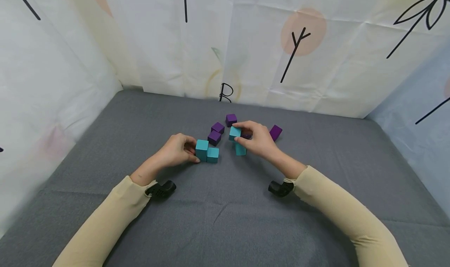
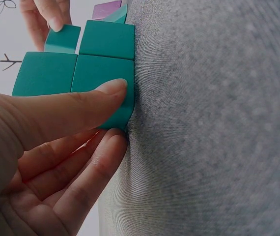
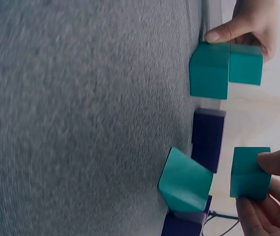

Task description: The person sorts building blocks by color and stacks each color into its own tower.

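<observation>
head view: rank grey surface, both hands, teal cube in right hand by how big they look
1. Grey surface
2. Left hand and right hand, too alike to rank
3. Teal cube in right hand

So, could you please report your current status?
Left hand grips two stacked teal cubes. Right hand pinches another teal cube, raised. Purple cubes close behind stack, possibly in the way.
</observation>
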`<state>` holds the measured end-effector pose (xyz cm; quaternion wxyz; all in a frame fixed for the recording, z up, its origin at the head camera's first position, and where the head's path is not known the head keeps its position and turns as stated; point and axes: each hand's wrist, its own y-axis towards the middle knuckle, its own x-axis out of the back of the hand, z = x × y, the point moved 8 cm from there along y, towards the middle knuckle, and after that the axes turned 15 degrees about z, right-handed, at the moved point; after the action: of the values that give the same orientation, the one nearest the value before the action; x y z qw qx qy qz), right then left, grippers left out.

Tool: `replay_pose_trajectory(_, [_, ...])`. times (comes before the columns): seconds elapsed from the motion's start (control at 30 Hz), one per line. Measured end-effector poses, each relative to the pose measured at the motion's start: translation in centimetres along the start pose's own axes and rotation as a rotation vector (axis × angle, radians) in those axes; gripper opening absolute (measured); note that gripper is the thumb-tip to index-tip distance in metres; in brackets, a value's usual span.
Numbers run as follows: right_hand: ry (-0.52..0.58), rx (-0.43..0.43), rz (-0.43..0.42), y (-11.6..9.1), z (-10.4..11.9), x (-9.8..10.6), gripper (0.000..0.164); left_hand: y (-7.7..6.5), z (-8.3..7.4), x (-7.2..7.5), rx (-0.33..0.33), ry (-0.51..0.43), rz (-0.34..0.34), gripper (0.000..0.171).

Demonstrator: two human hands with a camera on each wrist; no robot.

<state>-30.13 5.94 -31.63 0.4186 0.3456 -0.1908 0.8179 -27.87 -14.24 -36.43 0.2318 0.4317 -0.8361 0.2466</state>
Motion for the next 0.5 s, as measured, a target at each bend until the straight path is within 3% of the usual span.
replay_pose_trajectory(0.5, [0.021,0.120,0.080,0.1,1.7,-2.1,0.040,0.0,0.0,0.0,-0.002,-0.003,-0.004,0.030])
